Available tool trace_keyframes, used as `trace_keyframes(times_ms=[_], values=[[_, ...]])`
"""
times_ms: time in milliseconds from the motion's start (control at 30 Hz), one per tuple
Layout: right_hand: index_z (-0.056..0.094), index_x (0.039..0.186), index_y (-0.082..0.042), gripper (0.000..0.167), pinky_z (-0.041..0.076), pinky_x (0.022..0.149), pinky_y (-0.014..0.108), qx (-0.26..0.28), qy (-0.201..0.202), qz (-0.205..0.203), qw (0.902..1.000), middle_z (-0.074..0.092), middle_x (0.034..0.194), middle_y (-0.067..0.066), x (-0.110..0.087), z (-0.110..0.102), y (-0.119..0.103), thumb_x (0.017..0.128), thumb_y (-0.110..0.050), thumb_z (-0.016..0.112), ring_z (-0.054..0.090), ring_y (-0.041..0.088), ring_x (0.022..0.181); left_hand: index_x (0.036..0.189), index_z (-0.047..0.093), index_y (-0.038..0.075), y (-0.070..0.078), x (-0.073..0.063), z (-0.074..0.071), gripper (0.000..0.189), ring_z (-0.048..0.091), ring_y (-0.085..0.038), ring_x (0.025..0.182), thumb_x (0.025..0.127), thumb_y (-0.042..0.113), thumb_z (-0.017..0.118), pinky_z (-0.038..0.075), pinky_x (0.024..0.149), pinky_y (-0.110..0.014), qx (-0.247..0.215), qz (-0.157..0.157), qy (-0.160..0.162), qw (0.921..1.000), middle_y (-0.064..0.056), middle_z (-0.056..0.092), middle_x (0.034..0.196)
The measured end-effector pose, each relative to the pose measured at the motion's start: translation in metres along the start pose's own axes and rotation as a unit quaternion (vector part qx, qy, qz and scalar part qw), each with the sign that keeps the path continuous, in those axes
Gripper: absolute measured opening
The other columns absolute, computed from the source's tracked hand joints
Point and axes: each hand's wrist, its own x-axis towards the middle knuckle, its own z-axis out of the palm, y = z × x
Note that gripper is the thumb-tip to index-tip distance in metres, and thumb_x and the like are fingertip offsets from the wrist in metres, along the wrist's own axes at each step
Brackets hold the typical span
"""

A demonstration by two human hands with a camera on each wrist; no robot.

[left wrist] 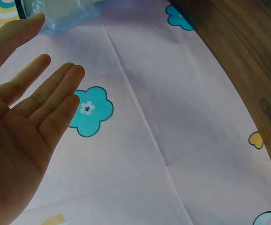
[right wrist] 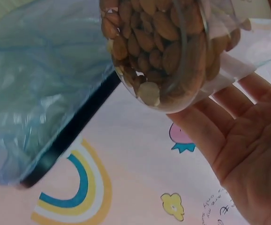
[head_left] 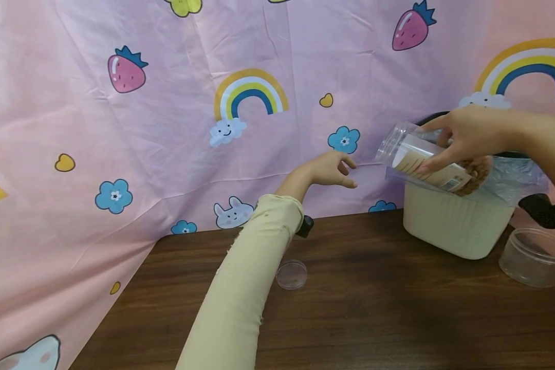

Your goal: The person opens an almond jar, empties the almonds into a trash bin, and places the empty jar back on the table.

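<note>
My right hand (head_left: 467, 133) grips a clear plastic jar (head_left: 432, 164) around its side. The jar carries a pale label and lies tilted, its rimmed end pointing left and slightly up. Almonds (right wrist: 161, 42) are gathered at its bottom end, close to the camera in the right wrist view. In the head view the jar overlaps the front of a cream bin (head_left: 458, 221) lined with a translucent bluish bag (right wrist: 41, 89). Left of the jar, my left hand (head_left: 329, 168) hovers over the table with nothing in it, its fingers loosely extended in the left wrist view.
A small clear round lid (head_left: 292, 274) lies on the dark wooden table (head_left: 374, 318). To the right of the bin stands a clear, open plastic tub (head_left: 534, 259). Behind the table hangs a pink and lilac patterned cloth (head_left: 176, 113).
</note>
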Motion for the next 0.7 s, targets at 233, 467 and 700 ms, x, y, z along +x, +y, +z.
trace_keyframes(times_ms=[233, 467, 700], values=[[0.032, 0.137, 0.009, 0.095, 0.041, 0.049, 0.03, -0.025, 0.009, 0.017, 0.9995, 0.065, 0.089, 0.01, -0.007, -0.01, 0.016, 0.075, -0.054, 0.068, 0.052, 0.016, 0.063, 0.129, 0.051, 0.009, 0.015, 0.011, -0.004, 0.049, 0.051, -0.018, 0.11, 0.085, 0.025, 0.065, 0.045, 0.082, -0.025, 0.002, 0.013, 0.002, 0.9999, -0.01, 0.054, 0.122], [0.028, 0.134, 0.016, 0.098, 0.044, 0.05, 0.03, -0.056, 0.02, 0.049, 0.997, 0.064, 0.08, 0.009, -0.019, -0.015, 0.038, 0.076, -0.053, 0.068, 0.052, 0.016, 0.06, 0.128, 0.052, 0.008, 0.028, 0.023, -0.007, 0.044, 0.052, -0.019, 0.109, 0.087, 0.022, 0.063, 0.045, 0.081, -0.024, -0.007, 0.027, 0.013, 0.9995, -0.01, 0.054, 0.122], [0.034, 0.131, 0.015, 0.098, 0.047, 0.054, 0.029, -0.095, 0.035, 0.081, 0.9916, 0.063, 0.083, 0.018, -0.03, -0.022, 0.055, 0.074, -0.057, 0.067, 0.05, 0.02, 0.068, 0.128, 0.051, 0.007, 0.037, 0.03, -0.014, 0.044, 0.053, -0.019, 0.108, 0.087, 0.021, 0.063, 0.044, 0.081, -0.023, -0.021, 0.033, 0.013, 0.9991, -0.012, 0.053, 0.123]])
